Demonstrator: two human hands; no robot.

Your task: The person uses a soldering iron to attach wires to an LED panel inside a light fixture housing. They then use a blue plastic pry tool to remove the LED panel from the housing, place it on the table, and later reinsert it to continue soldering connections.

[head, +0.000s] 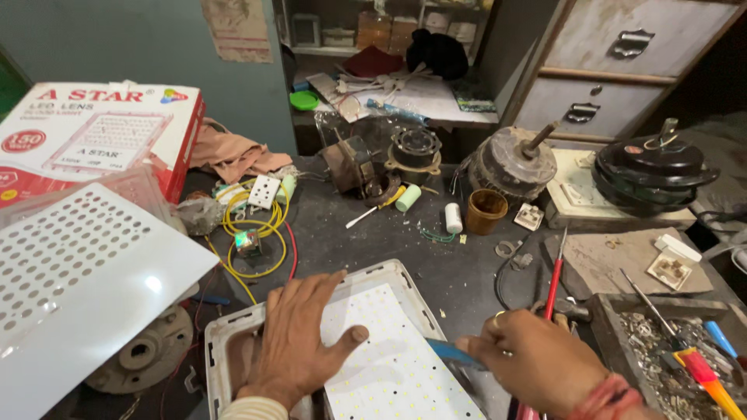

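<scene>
Inside white housing, dotted LED board

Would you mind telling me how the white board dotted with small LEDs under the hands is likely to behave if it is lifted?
The white LED board looks thin and flat, so it is probably light and may flex a little. The left hand rests across its edge in the grey tray housing. Its rows of tiny parts look fragile, so rough gripping could damage them.

A bare strip of dark bench lay open beyond the hands. Coiled yellow wire blocked its left, a red-handled screwdriver its right.
</scene>
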